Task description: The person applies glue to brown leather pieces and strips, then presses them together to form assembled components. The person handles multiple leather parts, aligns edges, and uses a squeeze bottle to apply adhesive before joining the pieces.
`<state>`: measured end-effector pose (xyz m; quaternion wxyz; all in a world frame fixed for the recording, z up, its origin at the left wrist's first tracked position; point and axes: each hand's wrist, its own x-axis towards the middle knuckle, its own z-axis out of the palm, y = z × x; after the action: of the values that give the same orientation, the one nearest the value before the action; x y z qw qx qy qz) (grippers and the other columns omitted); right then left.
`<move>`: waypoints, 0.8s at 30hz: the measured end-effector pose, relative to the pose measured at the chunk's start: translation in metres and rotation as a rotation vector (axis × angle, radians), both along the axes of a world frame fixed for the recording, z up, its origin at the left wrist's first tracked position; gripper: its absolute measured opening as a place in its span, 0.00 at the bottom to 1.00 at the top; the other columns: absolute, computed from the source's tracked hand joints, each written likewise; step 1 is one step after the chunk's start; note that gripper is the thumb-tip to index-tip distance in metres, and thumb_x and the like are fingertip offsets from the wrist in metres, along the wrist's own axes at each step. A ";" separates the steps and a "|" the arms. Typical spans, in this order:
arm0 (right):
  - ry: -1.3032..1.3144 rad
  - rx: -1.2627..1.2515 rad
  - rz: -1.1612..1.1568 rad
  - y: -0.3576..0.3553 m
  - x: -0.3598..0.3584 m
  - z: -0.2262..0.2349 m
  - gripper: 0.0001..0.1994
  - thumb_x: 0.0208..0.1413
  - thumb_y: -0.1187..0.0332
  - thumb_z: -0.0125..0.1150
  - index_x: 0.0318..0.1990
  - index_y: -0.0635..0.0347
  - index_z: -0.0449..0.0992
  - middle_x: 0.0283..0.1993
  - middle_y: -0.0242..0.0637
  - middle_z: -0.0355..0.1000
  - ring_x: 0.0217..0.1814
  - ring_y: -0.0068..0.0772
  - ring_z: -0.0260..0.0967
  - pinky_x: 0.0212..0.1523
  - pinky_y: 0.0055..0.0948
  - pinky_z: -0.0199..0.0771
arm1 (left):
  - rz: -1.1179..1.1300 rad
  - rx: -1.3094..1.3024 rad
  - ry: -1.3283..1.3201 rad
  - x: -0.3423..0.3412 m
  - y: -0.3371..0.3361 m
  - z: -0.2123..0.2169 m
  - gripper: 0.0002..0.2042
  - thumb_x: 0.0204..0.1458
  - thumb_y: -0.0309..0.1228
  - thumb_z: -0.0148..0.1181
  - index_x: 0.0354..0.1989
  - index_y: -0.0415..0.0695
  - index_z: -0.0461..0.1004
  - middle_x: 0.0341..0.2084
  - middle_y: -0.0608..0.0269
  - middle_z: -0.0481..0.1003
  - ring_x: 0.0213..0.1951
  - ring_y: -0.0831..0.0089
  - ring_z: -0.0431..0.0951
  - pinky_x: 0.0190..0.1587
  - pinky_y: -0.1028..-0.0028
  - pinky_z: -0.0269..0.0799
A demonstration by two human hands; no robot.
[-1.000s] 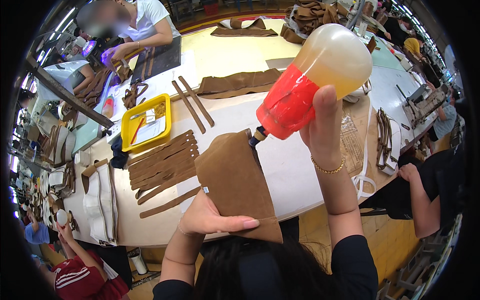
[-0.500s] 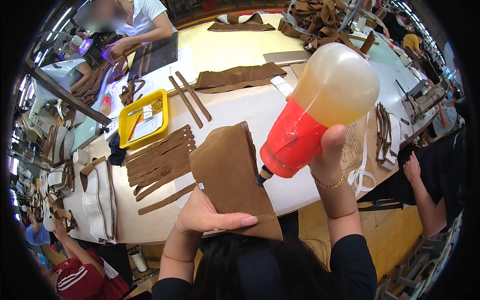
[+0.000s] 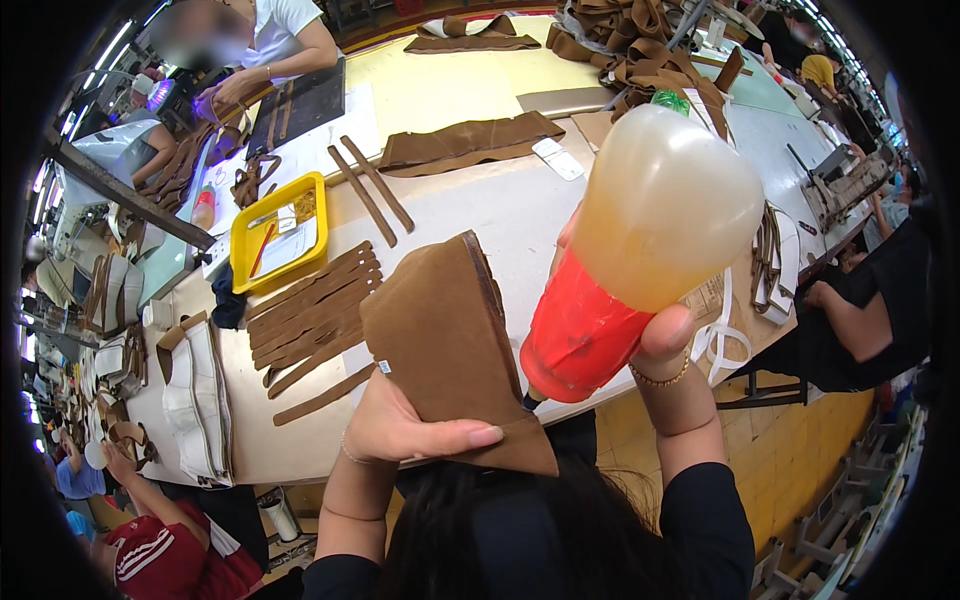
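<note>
My left hand [image 3: 400, 425] grips the lower end of a folded brown suede-like piece [image 3: 430, 320], its thumb laid across the front. In my right hand [image 3: 662, 350] is a squeeze bottle [image 3: 675, 210], tipped nozzle-down, with a red wrap and cloudy yellowish liquid inside. The dark nozzle tip [image 3: 530, 402] sits at the right edge of the brown piece, low down near my left thumb; whether it touches I cannot tell. Most of my right fingers are hidden behind the bottle.
Brown strips [image 3: 310, 310] lie left of the piece, beyond them a yellow tray [image 3: 324, 220] and two narrow straps [image 3: 365, 190]. A flat brown panel [image 3: 470, 145] lies farther back. Brown pieces [image 3: 640, 60] are heaped at the far right. Co-workers sit around the table.
The bottle has moved down toward me, its nozzle sliding lower along the brown piece's right edge. My left hand still holds the piece, which has shifted slightly left.
</note>
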<state>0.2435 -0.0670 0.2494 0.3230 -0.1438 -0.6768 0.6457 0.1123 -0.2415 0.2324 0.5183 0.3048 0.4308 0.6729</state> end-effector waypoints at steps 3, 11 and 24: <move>0.037 0.033 0.024 0.005 0.002 -0.008 0.55 0.30 0.20 0.53 0.51 0.67 0.62 0.41 0.38 0.67 0.35 0.26 0.69 0.33 0.25 0.74 | -0.014 -0.014 0.005 -0.004 0.000 -0.002 0.29 0.34 0.19 0.71 0.50 0.36 0.69 0.41 0.60 0.75 0.44 0.72 0.75 0.48 0.72 0.71; 0.481 -0.994 0.149 0.032 0.019 -0.098 0.41 0.46 0.29 0.52 0.45 0.67 0.68 0.34 0.39 0.68 0.36 0.29 0.69 0.30 0.24 0.76 | 0.034 -0.099 0.053 -0.016 0.013 0.019 0.26 0.39 0.23 0.68 0.50 0.35 0.68 0.40 0.59 0.75 0.42 0.73 0.76 0.47 0.73 0.72; 0.933 -1.685 0.234 0.038 0.045 -0.213 0.27 0.47 0.50 0.67 0.40 0.70 0.71 0.36 0.40 0.67 0.38 0.33 0.66 0.40 0.27 0.81 | 0.156 0.111 0.000 -0.043 0.015 0.059 0.22 0.45 0.22 0.61 0.51 0.35 0.68 0.44 0.56 0.74 0.47 0.71 0.75 0.53 0.71 0.68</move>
<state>0.2881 -0.0294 0.0368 0.2837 0.0111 0.1940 0.9390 0.0693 -0.2260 0.2910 0.4465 0.2988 0.4152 0.7341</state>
